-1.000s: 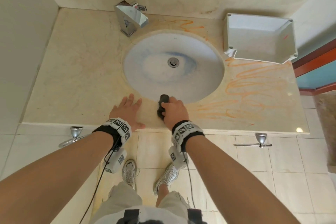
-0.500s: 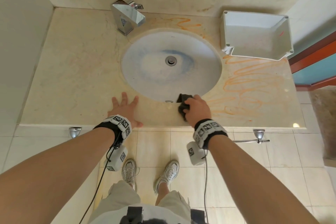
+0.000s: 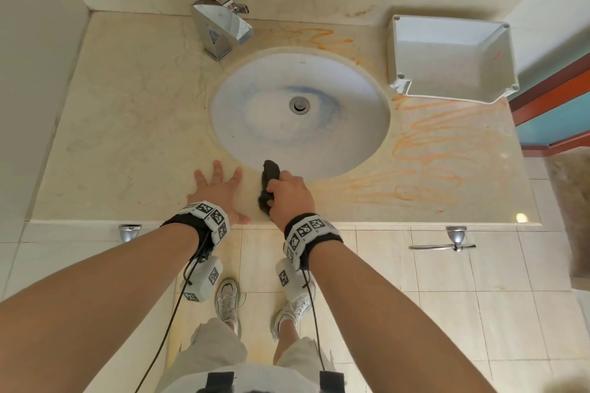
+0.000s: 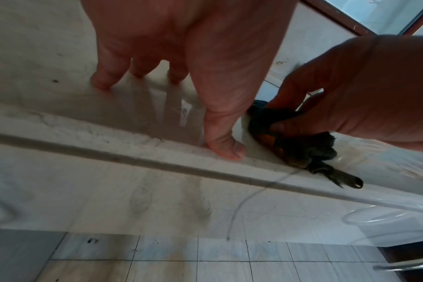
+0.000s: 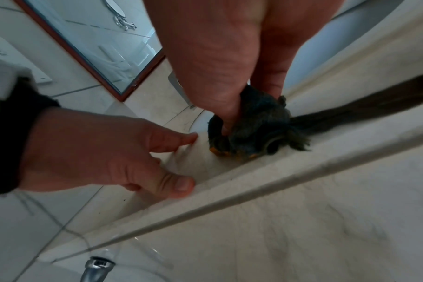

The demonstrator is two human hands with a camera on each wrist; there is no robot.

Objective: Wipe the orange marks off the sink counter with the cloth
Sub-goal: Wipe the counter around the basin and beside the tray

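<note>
Two hands share the table's (image 3: pixel 127 137) front edge: our right hand (image 3: pixel 289 193) has its fingers (image 5: pixel 226 116) clamped on the dark cloth (image 3: pixel 269 180), our left hand (image 3: pixel 220 190) lies spread flat beside it. Most orange marks (image 3: pixel 440 153) lie well right of the cloth-holding fingers, their strokes running sideways, nearer our right hand. That marble stretch beside the basin (image 3: pixel 300 112) looks unobstructed up to the white tray (image 3: pixel 447 99).

A bathroom, seen from above the washstand: an oval white basin (image 3: pixel 300 112) with a metal drain (image 3: pixel 299 104) is set under a beige marble bench (image 3: pixel 127 124), a chrome tap (image 3: pixel 220 25) stands at its far rim, chrome towel fittings (image 3: pixel 453 241) hang on the tiled front below, and pale tiles cover the floor (image 3: pixel 479 329)
</note>
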